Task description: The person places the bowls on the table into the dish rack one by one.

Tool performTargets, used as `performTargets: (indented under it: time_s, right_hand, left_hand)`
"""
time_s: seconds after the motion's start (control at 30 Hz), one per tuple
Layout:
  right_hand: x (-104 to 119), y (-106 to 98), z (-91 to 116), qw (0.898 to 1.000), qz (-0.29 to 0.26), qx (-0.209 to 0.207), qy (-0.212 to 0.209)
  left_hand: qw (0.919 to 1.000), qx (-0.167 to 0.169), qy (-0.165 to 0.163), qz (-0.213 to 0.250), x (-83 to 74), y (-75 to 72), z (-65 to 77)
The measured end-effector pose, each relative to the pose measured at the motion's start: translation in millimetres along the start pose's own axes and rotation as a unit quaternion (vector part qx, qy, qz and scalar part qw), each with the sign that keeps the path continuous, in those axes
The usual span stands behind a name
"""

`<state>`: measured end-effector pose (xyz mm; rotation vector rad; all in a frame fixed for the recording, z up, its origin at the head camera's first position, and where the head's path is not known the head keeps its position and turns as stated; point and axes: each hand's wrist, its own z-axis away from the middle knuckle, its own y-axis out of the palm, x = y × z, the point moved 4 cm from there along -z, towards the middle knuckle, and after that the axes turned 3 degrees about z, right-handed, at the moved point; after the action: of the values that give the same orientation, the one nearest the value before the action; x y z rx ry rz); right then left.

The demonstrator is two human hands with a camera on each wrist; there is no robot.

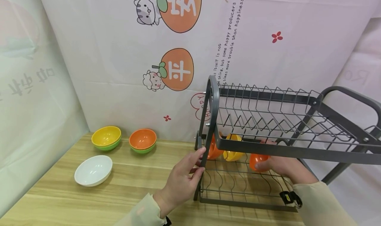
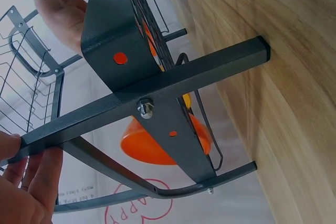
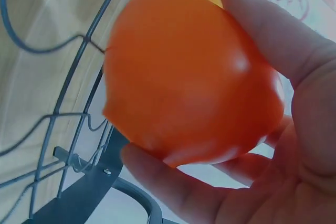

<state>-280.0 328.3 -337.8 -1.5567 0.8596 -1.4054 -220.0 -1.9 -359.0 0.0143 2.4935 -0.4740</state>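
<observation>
My right hand (image 1: 279,165) grips an orange bowl (image 3: 194,77) on the lower tier of a dark two-tier dish rack (image 1: 218,143). In the right wrist view, thumb and fingers curl round the bowl, close beside the rack wires. Farther left on that tier stand a yellow bowl (image 1: 232,153) and another orange bowl (image 1: 215,150), both tipped on edge and partly hidden by the frame. With thumb and fingers, my left hand (image 1: 184,178) holds the rack's left upright post (image 2: 79,121).
Left on the wooden table (image 1: 131,189) are a yellow bowl (image 1: 106,135) stacked in a green one, an orange bowl (image 1: 143,139) also stacked in green, and a white bowl (image 1: 93,170). The rack's upper tier (image 1: 268,120) overhangs the right hand. A printed cloth (image 1: 119,70) hangs behind.
</observation>
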Motion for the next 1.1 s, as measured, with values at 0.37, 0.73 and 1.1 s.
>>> performTargets:
  time_s: [0.37, 0.73, 1.1]
  right_hand:
    - [7.2, 3.8, -23.9, 0.999, 0.041, 0.033, 0.013]
    - [16.8, 5.1, -34.2, 0.992, 0.123, -0.004, -0.009]
    - [10.5, 7.1, -35.4, 0.994, 0.110, 0.019, 0.001]
  left_hand:
    - [0.9998, 0.003, 0.012, -0.016, 1.8, 0.1, 1.3]
    - [0.9985, -0.005, 0.050, -0.021, 0.9, 0.0, 0.1]
    - [0.9995, -0.004, 0.025, -0.018, 2.0, -0.3, 1.2]
